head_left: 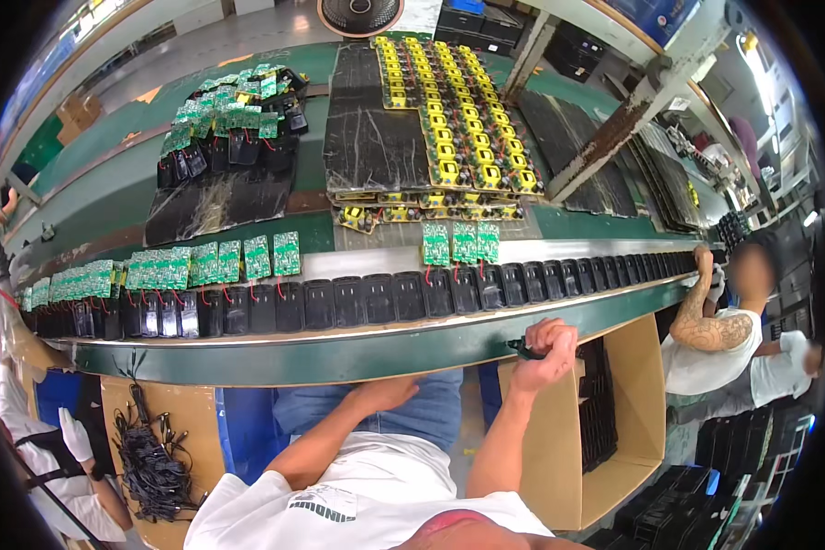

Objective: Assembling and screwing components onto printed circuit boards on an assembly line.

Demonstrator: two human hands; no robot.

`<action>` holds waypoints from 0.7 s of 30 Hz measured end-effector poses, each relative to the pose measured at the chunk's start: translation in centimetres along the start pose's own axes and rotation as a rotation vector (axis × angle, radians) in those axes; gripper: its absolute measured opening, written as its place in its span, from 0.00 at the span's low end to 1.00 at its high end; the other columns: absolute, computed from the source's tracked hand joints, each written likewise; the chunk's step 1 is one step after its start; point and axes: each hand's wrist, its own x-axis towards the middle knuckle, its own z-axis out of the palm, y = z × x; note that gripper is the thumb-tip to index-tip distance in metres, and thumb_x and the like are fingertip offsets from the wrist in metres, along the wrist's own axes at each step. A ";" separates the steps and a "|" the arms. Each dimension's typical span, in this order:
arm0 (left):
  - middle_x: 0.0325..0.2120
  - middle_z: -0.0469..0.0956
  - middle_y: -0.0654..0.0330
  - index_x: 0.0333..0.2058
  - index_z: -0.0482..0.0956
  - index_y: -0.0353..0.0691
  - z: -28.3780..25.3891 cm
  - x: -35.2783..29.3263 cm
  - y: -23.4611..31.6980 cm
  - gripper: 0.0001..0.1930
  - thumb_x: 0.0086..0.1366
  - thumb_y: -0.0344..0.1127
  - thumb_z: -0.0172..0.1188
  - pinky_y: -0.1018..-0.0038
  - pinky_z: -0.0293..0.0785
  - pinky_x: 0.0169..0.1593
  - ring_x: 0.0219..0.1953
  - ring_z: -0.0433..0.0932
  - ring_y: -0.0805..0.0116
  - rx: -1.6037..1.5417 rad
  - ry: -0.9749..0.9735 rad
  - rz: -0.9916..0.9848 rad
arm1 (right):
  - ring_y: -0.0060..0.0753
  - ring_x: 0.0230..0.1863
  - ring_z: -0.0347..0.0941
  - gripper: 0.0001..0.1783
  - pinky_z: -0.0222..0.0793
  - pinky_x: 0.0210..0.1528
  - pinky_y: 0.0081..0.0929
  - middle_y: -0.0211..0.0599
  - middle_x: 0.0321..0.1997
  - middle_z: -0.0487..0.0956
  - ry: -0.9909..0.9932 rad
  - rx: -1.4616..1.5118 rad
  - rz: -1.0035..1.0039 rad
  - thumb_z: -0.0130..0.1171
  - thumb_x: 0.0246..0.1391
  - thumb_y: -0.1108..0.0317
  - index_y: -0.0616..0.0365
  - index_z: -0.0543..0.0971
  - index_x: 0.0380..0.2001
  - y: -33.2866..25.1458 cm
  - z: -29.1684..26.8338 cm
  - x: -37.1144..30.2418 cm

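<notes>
My right hand (550,351) is raised at the bench's front edge, its fingers closed around a small black object (522,348) whose kind I cannot make out. My left hand (385,394) lies on my jeans below the bench edge, holding nothing visible, fingers loosely laid out. Along the bench runs a long row of black plastic casings (348,302). Many on the left have green circuit boards (232,261) joined by red wires and leaning on the strip behind. Three more boards (463,244) stand behind the casings at the middle.
Behind the row, a black board (376,137) carries lines of yellow-topped circuit assemblies (445,151). A heap of wired boards (225,119) sits at the back left. Cardboard boxes below hold black cables (151,463) and black parts (599,403). A co-worker (720,330) is at the right.
</notes>
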 end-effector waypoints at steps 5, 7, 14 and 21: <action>0.56 0.80 0.53 0.61 0.74 0.38 -8.0 -7.2 5.1 0.21 0.75 0.40 0.56 0.60 0.77 0.56 0.50 0.82 0.52 -0.127 -0.143 0.298 | 0.20 0.23 0.51 0.14 0.51 0.25 0.19 0.28 0.21 0.61 -0.019 -0.053 0.007 0.40 0.66 0.70 0.51 0.62 0.23 0.6 1.5 0.4; 0.47 0.84 0.56 0.58 0.78 0.39 -13.8 -9.1 7.1 0.17 0.76 0.39 0.57 0.65 0.80 0.49 0.44 0.84 0.58 -0.259 -0.212 0.356 | 0.20 0.23 0.51 0.14 0.51 0.25 0.19 0.28 0.21 0.61 -0.024 -0.088 0.011 0.40 0.66 0.71 0.51 0.62 0.23 0.4 1.3 0.3; 0.37 0.78 0.60 0.45 0.81 0.42 -35.2 -2.3 8.2 0.10 0.68 0.36 0.58 0.64 0.75 0.40 0.34 0.77 0.60 0.410 0.776 0.297 | 0.20 0.24 0.51 0.14 0.52 0.25 0.19 0.28 0.22 0.62 0.000 -0.144 0.004 0.41 0.67 0.71 0.52 0.63 0.24 0.6 0.9 -0.3; 0.49 0.72 0.50 0.54 0.76 0.44 -43.0 11.9 0.8 0.18 0.67 0.37 0.63 0.57 0.78 0.51 0.52 0.75 0.50 0.876 1.041 0.173 | 0.21 0.24 0.51 0.14 0.53 0.26 0.20 0.28 0.22 0.62 -0.027 -0.169 -0.054 0.41 0.68 0.70 0.52 0.64 0.24 0.8 1.4 -0.6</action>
